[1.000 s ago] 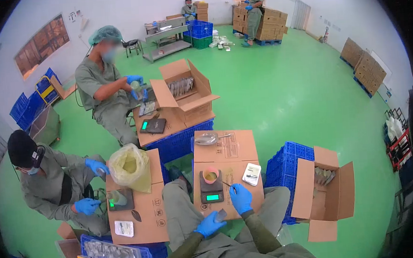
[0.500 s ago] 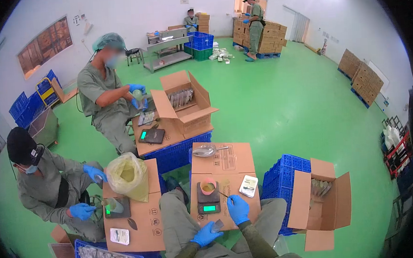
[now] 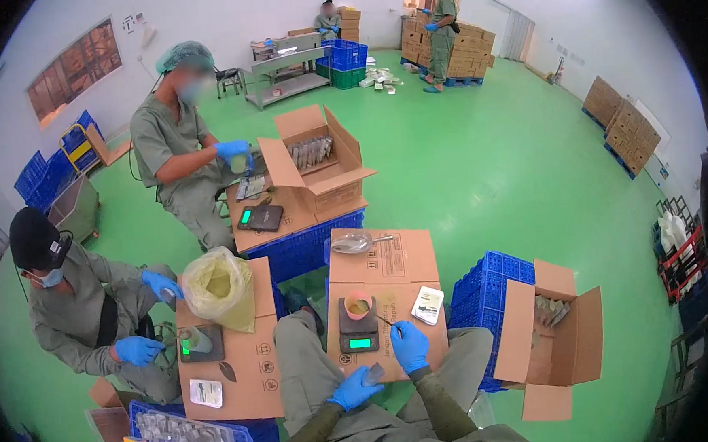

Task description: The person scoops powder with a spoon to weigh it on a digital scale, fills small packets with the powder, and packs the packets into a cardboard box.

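My left hand (image 3: 355,389), in a blue glove, is closed on a small grey pouch (image 3: 373,374) below the cardboard work surface (image 3: 366,288). To its right, my gloved right hand (image 3: 410,347) grips the handle of a thin dark utensil (image 3: 386,322), whose far end points toward a pink cup (image 3: 357,305). That cup holds greenish powder and stands on a black scale (image 3: 360,331) with a lit green display. Right of the scale lies a white labelled packet (image 3: 427,306). A clear scoop (image 3: 352,242) rests at the far end of the cardboard.
An open carton (image 3: 550,347) with pouches stands at right beside a blue crate (image 3: 490,306). On the left, a seated co-worker (image 3: 92,318) is near a bag of powder (image 3: 218,286). Another co-worker (image 3: 179,151) sits behind an open carton (image 3: 318,162).
The view has shifted slightly. My hands keep nearly the same position by the scale. The co-worker at the upper left has moved their hands and the cup they hold.
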`<act>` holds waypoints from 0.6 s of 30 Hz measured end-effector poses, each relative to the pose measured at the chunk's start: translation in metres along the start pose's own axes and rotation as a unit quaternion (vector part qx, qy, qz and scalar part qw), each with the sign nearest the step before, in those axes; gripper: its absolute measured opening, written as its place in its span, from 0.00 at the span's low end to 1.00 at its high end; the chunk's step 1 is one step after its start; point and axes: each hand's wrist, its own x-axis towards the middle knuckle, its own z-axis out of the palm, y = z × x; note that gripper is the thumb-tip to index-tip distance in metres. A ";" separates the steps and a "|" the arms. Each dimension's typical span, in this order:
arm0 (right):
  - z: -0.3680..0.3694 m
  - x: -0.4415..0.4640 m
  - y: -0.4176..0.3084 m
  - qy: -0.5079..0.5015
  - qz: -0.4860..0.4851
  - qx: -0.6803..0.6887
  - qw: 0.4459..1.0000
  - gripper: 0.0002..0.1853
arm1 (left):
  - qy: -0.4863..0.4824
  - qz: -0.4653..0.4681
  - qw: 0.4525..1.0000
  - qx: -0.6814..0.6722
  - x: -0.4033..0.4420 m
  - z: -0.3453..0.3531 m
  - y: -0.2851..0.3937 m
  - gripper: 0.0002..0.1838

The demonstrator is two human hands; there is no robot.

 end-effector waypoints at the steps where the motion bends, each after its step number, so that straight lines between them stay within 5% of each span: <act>1: 0.000 -0.001 0.000 0.000 -0.002 -0.003 1.000 0.08 | -0.012 -0.014 1.000 0.014 0.000 -0.001 0.002 0.30; 13: -0.007 0.002 -0.004 -0.055 0.029 -0.020 0.998 0.10 | 0.040 0.049 0.996 -0.059 -0.013 -0.005 0.035 0.32; 14: 0.002 0.002 -0.003 -0.043 0.059 -0.039 0.997 0.10 | 0.008 0.017 1.000 0.010 -0.005 -0.002 0.016 0.31; 15: 0.011 0.001 0.000 -0.041 0.093 -0.062 0.993 0.11 | 0.017 0.112 0.988 -0.101 0.009 0.017 -0.022 0.30; 16: 0.012 0.004 0.004 0.026 -0.013 -0.017 0.999 0.15 | -0.017 0.078 0.996 -0.030 0.015 0.022 -0.049 0.31; 17: 0.003 0.007 -0.004 -0.003 -0.007 -0.011 1.000 0.14 | -0.042 -0.048 0.998 0.024 -0.002 -0.010 0.025 0.32; 18: -0.007 0.011 -0.014 -0.032 -0.001 -0.005 0.999 0.13 | -0.036 -0.011 0.999 0.000 0.005 0.010 -0.021 0.24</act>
